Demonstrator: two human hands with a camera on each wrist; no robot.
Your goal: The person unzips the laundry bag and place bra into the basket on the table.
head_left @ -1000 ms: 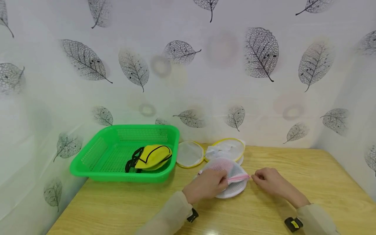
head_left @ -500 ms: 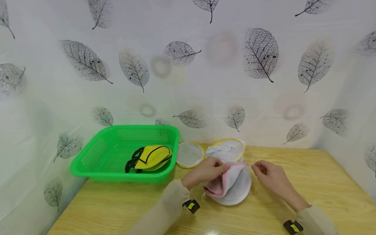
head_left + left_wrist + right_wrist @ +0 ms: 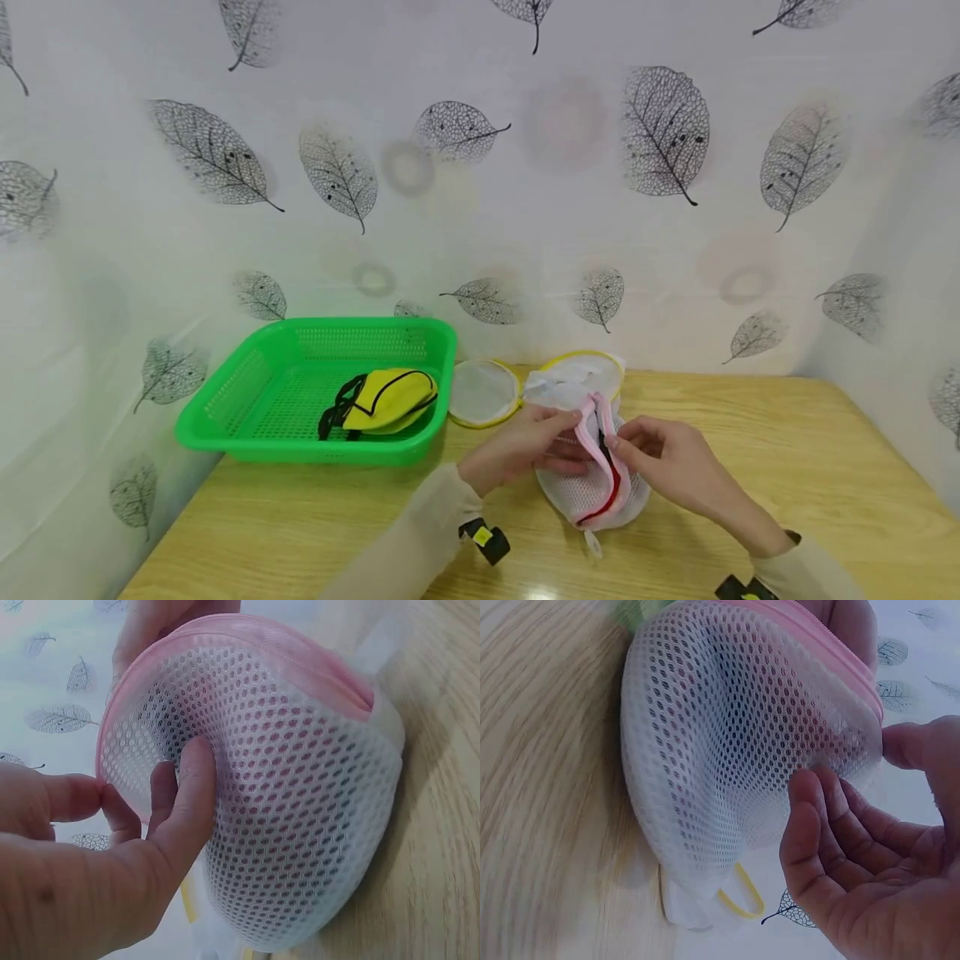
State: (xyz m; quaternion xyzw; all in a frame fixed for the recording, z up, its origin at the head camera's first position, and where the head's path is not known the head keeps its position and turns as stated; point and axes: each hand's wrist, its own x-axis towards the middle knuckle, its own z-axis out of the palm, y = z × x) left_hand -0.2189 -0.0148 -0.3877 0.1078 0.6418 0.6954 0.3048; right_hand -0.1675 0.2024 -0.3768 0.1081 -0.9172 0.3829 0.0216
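A white mesh laundry bag (image 3: pixel 566 492) with a pink zipper edge stands unzipped on the table in the head view. Something red and dark shows through its opening and faintly through the mesh. My left hand (image 3: pixel 521 446) pinches the zipper edge on the left side. In the left wrist view the thumb and a finger of my left hand (image 3: pixel 112 847) meet on the pink rim, other fingers against the mesh. At the opposite edge my right hand (image 3: pixel 675 462) holds the bag, thumb at the rim; the right wrist view shows its curled fingers (image 3: pixel 806 817) against the outer mesh.
To the left stands a green plastic basket (image 3: pixel 300 450) with a folded yellow cloth item (image 3: pixel 393 400) with black trim and straps. Behind the bag lie a yellow-rimmed round mesh piece (image 3: pixel 483 392) and another yellow-rimmed mesh piece (image 3: pixel 600 375). A leaf-print curtain (image 3: pixel 525 217) hangs behind the table.
The bag has gone from lying nearly flat to standing with its zipper mouth spread. My right hand has moved left from the zipper's end onto the bag's edge.
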